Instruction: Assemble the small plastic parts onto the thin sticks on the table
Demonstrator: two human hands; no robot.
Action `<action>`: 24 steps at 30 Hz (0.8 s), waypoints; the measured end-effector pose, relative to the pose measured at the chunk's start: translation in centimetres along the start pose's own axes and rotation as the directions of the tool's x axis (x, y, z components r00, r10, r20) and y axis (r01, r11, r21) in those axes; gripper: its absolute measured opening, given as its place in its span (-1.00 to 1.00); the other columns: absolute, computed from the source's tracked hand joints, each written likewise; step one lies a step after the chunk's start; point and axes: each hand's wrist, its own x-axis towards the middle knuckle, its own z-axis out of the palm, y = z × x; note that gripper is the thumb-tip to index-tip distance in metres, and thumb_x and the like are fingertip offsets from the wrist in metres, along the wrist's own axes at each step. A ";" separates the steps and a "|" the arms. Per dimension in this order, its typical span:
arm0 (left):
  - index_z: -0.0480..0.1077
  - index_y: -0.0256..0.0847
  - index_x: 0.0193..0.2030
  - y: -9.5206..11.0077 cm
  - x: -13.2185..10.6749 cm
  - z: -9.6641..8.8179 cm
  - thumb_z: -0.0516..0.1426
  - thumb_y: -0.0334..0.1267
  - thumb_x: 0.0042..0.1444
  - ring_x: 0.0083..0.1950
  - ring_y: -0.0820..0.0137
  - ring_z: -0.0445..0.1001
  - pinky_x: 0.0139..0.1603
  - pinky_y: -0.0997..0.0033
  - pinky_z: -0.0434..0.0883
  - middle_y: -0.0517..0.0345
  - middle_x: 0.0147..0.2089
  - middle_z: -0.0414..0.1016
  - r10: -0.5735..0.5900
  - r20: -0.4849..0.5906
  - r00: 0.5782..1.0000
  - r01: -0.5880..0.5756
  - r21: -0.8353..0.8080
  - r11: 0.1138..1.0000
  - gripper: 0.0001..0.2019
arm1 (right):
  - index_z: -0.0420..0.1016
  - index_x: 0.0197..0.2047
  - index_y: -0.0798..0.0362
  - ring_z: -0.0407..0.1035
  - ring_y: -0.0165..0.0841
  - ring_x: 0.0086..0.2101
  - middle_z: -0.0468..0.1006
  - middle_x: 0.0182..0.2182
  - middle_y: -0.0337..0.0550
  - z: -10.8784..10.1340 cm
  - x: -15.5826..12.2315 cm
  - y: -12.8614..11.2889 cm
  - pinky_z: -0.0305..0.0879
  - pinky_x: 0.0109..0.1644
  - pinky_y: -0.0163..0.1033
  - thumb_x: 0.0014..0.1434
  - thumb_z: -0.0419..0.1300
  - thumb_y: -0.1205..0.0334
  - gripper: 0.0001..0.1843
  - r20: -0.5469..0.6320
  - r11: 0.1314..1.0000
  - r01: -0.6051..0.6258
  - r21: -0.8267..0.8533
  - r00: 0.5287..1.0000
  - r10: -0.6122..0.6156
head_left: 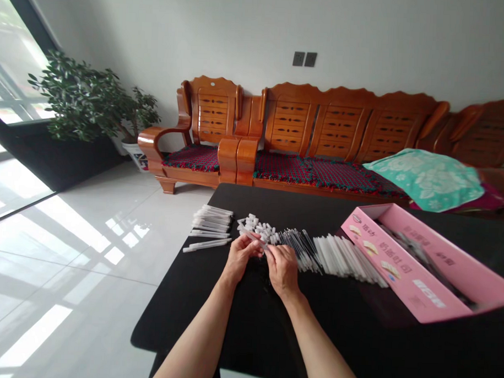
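Both hands meet over the black table, closed on one whitish pen (255, 240) that slants between them. My left hand (239, 257) pinches its far-left part, and my right hand (284, 268) grips the near-right end, which the fingers partly hide. Just beyond the hands lies a heap of small white pen caps (267, 231). Thin dark pen refills (302, 246) are spread beside my right hand. Farther right is a row of translucent white pen barrels (349, 258). Several white pens (212, 220) are stacked left of my left hand, two of them lying nearer me.
A pink box (398, 271), open on top with dark contents, stands on the right of the black table (215, 298). Behind the table is a wooden sofa (295, 130) with a green cloth (434, 179). A potted plant (93, 101) stands at the left.
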 end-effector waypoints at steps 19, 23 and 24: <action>0.51 -0.29 -0.28 1.4 0.4 -0.5 0.38 -0.07 -0.03 -0.47 0.58 0.33 -0.45 0.58 0.32 0.19 -0.36 0.43 0.057 -0.081 0.995 -0.066 -0.110 0.992 -0.67 | 0.55 -0.36 0.11 0.13 -0.47 -0.60 0.30 -0.64 -0.32 -2.7 0.3 0.2 -0.03 -0.51 -0.33 0.34 0.02 -0.05 -0.53 0.446 0.731 -0.468 0.496 0.860 0.247; 0.48 -0.32 -0.36 1.0 0.7 -0.7 0.41 -0.05 -0.11 -0.55 0.60 0.27 -0.54 0.60 0.24 0.25 -0.52 0.36 0.063 -0.183 0.981 -0.080 -0.088 0.993 -0.63 | 0.53 -0.38 0.10 0.19 -0.46 -0.56 0.35 -0.61 -0.29 -2.6 0.3 -0.2 0.01 -0.47 -0.34 0.34 0.03 -0.01 -0.56 0.424 0.776 -0.417 0.473 0.880 0.214; 0.47 -0.33 -0.39 0.9 0.7 -0.8 0.41 -0.04 -0.12 -0.58 0.60 0.25 -0.56 0.60 0.21 0.27 -0.56 0.34 0.056 -0.209 0.976 -0.075 -0.083 0.994 -0.62 | 0.52 -0.38 0.09 0.22 -0.45 -0.55 0.37 -0.59 -0.28 -2.5 0.3 -0.4 0.03 -0.45 -0.34 0.35 0.02 0.01 -0.57 0.412 0.801 -0.389 0.455 0.889 0.197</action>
